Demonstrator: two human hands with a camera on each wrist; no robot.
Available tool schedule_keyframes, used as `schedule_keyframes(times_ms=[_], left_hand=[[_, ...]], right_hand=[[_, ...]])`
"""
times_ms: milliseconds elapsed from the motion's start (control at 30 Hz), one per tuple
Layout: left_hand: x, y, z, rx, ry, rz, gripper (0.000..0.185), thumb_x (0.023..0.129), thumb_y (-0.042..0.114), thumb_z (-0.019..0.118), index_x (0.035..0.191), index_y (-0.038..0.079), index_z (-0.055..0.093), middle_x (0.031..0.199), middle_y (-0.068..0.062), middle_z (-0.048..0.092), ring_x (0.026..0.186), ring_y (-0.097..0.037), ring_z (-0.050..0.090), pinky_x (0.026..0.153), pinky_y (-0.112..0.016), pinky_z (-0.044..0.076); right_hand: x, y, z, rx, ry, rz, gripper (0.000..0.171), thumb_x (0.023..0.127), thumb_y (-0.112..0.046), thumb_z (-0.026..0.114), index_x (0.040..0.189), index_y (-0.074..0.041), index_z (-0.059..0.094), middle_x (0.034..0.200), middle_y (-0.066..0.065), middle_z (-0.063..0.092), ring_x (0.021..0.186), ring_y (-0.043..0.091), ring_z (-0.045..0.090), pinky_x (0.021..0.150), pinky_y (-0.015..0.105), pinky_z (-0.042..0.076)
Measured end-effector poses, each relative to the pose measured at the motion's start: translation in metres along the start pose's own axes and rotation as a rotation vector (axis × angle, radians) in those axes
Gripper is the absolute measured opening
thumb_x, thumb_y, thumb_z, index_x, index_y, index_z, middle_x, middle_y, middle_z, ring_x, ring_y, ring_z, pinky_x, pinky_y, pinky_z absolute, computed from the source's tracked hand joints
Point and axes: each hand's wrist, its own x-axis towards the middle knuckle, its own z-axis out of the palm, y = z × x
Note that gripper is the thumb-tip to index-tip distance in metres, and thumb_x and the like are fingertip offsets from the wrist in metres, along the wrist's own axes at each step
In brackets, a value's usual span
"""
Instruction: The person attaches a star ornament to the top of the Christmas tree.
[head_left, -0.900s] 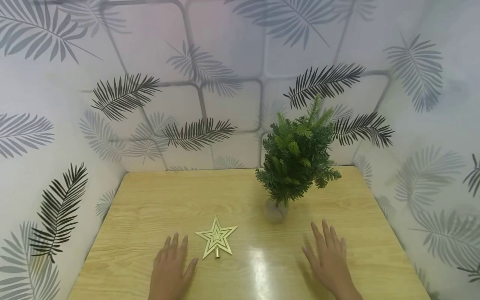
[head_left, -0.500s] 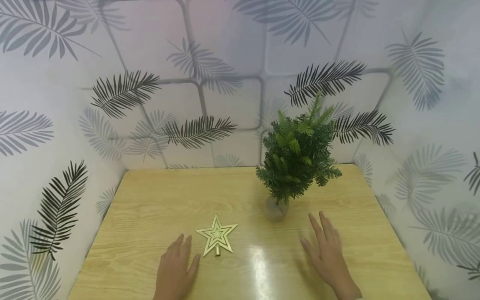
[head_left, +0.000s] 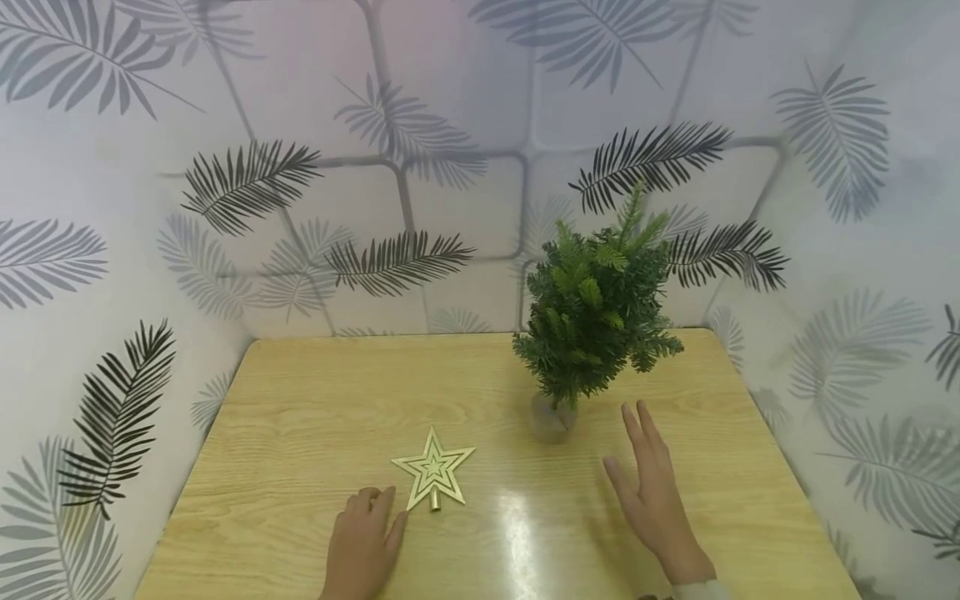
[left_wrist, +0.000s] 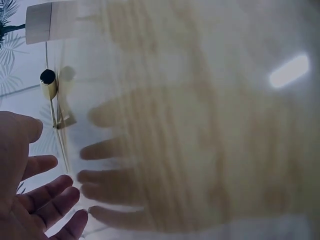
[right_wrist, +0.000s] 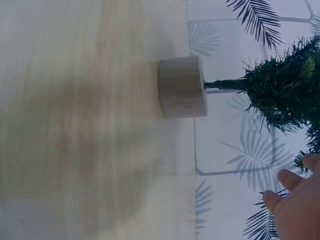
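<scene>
I'm seeing left hand [head_left: 365, 546] hovering palm-down, fingers relaxed, gripping nothing, fingertips just beside gold star [head_left: 433, 478] lying flat on table [head_left: 300, 417] | right hand [head_left: 651, 497] reaching forward, fingers straight, empty, near small tree [head_left: 596, 308] standing upright on its wooden base [right_wrist: 182, 87]

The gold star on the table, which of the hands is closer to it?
The left hand. It sits just beside the gold star, near its lower left point, not holding it. The right hand is raised farther off, across the table, next to the little tree.
</scene>
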Motion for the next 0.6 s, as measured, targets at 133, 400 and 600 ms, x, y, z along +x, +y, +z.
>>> schedule_keyframes(times_ms=[133, 400, 600], left_hand=[[0.0, 0.0, 0.003, 0.007, 0.003, -0.013, 0.04, 0.084, 0.032, 0.073, 0.112, 0.004, 0.066, 0.102, -0.009, 0.059, 0.089, -0.024, 0.055, 0.07, -0.037, 0.047], [0.005, 0.001, 0.004, -0.052, 0.025, -0.012, 0.031, 0.083, 0.028, 0.076, 0.103, 0.007, 0.068, 0.099, -0.005, 0.056, 0.084, -0.02, 0.051, 0.067, -0.031, 0.042], [0.007, 0.003, 0.001, -0.075, 0.041, -0.022, 0.027, 0.079, 0.026, 0.08, 0.096, 0.009, 0.069, 0.095, -0.004, 0.057, 0.082, -0.02, 0.052, 0.065, -0.031, 0.042]], right_hand=[[0.008, -0.004, -0.002, 0.031, 0.02, -0.025, 0.072, 0.096, -0.015, 0.057, 0.154, -0.022, 0.015, 0.16, 0.002, 0.004, 0.143, 0.033, 0.008, 0.104, 0.069, 0.015], [0.028, -0.009, -0.008, 0.074, 0.09, -0.1, 0.072, 0.094, -0.01, 0.057, 0.154, -0.017, 0.016, 0.16, 0.005, 0.002, 0.144, 0.032, 0.005, 0.105, 0.068, 0.013], [0.037, -0.014, -0.017, 0.103, 0.142, -0.135, 0.071, 0.094, -0.011, 0.058, 0.153, -0.015, 0.019, 0.16, 0.006, 0.001, 0.144, 0.029, 0.002, 0.106, 0.068, 0.011]])
